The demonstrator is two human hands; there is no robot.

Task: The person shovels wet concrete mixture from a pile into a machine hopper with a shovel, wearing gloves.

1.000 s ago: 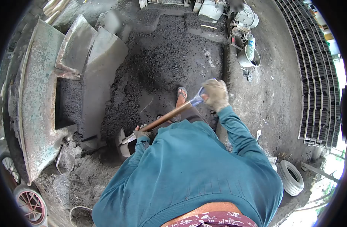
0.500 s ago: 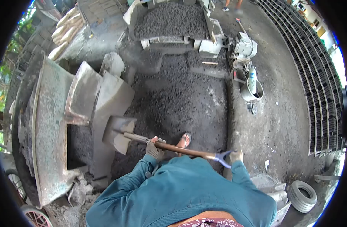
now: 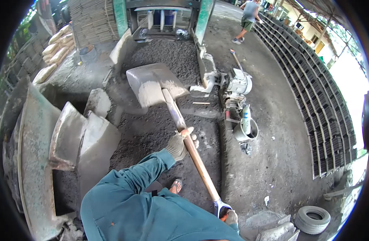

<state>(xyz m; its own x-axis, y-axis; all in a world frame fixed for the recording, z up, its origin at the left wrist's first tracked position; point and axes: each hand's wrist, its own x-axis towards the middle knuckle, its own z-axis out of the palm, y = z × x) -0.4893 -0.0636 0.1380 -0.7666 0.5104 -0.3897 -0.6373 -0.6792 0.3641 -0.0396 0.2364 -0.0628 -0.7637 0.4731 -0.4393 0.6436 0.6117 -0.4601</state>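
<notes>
A long shovel [image 3: 200,166] with a wooden shaft stretches across the view, its broad metal blade [image 3: 146,76] raised toward the heap of dark grey mix [image 3: 168,54]. Gloved, my left hand [image 3: 180,145] wraps round the shaft just below the metal socket. My right hand [image 3: 230,217], gloved as well, is closed on the purple D-shaped grip at the shovel's near end. The blade face looks bare apart from a pale grey coating. Beneath the shovel lies a pit floor [image 3: 148,136] covered in loose dark mix.
On the right are an electric motor [image 3: 240,82], a bucket [image 3: 250,130] holding a bottle, a tire [image 3: 312,219] and long racks of dark blocks [image 3: 309,100]. Left stands a rusty metal hopper [image 3: 35,160]. Stacked sacks [image 3: 58,50] lie behind. Another person [image 3: 248,20] walks at the back.
The shovel has swung from the left side up and forward, its blade now near the heap. My view has tilted up, bringing the machine frame and the other person into sight.
</notes>
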